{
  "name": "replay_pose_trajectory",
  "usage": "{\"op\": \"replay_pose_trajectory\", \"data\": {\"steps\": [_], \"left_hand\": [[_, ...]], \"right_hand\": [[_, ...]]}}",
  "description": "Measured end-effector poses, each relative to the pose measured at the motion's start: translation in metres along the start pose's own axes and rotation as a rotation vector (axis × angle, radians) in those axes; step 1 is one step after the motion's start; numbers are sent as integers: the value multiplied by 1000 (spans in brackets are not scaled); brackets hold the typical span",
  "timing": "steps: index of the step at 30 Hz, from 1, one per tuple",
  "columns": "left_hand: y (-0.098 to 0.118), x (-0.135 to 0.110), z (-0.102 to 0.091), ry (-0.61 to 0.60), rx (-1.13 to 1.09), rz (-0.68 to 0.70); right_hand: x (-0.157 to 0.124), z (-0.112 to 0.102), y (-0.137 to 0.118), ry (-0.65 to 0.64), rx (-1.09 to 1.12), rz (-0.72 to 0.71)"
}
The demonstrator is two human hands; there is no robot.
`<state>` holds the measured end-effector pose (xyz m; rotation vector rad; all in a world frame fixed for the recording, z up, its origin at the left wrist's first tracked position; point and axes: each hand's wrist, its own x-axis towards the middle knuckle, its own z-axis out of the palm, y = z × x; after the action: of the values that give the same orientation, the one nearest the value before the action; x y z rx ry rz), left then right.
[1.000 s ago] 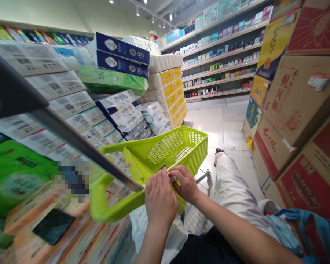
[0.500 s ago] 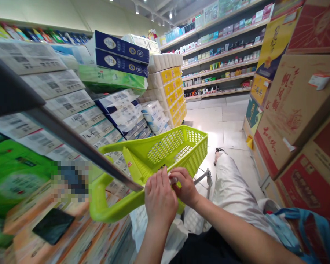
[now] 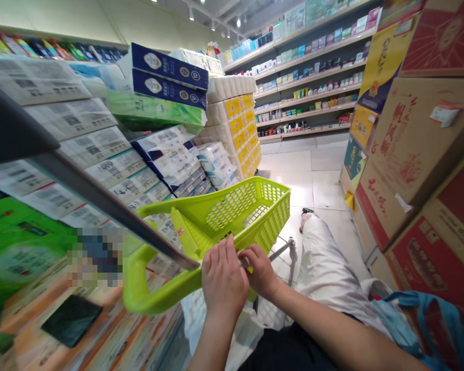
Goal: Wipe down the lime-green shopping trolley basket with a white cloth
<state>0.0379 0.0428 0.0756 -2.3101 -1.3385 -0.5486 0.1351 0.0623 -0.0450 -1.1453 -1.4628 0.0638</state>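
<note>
1. Two hands are at work in the middle of the frame, and I watch them from far away. Half a second ago, the right hand (image 3: 261,270) was a bit higher; now its fingers have dipped down a little. My view has slid a tiny bit too.
2. The green cart (image 3: 269,222) has stayed in the middle of the frame. To me, that means the work is still at the same spot on its edge.
3. The left hand (image 3: 225,275) lies flat over the edge of the cart. Its fingers are pressed together, not spread. I cannot tell how hard it holds on.
4. The right hand is just beside it, with bent fingers curled in. I cannot tell if its fingertips pinch something small.
5. A grey pole (image 3: 114,207) slants from the upper left down to near the left hand. I see a dark flat thing (image 3: 71,320) at the lower left.
</note>
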Motion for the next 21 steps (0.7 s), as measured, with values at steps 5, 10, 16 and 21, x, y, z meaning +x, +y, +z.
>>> {"op": "replay_pose_trajectory", "data": {"steps": [5,10,16,21], "left_hand": [[-1,-1,1,-5,-1,6],[-2,-2,3,7,-10,13],[-2,-2,3,13,-10,13],[-2,-1,2,16,-20,19]], "right_hand": [[3,-10,15,-79,-69,-157],[31,-25,39,233,-98,215],[28,-13,2,175,72,193],[27,-11,-19,43,176,-18]]}}
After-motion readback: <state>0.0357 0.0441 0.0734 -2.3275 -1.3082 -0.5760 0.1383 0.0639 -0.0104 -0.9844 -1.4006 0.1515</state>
